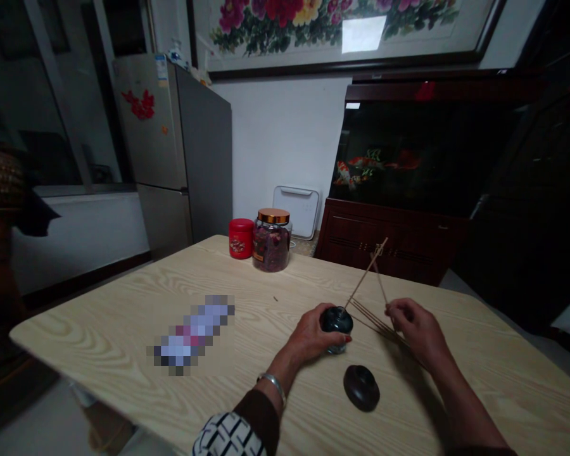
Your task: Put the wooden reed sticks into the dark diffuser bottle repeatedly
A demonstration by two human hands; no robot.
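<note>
My left hand (pixel 308 335) is wrapped round a small dark glass bottle (pixel 336 323) standing on the table. A few thin reed sticks (pixel 367 272) lean up out of the bottle's mouth, tilted to the right. My right hand (pixel 415 326) pinches one thin stick (pixel 380 282) near its lower end, with its tip raised close to the tops of the leaning sticks. Several more sticks (pixel 373 318) lie on the table between the bottle and my right hand. In front of the bottle rests a round dark brown lid or ring (pixel 361 387).
A blurred-out flat object (pixel 192 335) lies on the left of the wooden table (pixel 123 316). At the far edge stand a red canister (pixel 240 239) and a glass jar with a copper lid (pixel 272 244). Beyond are a fridge (pixel 204 139) and a fish tank (pixel 408 152).
</note>
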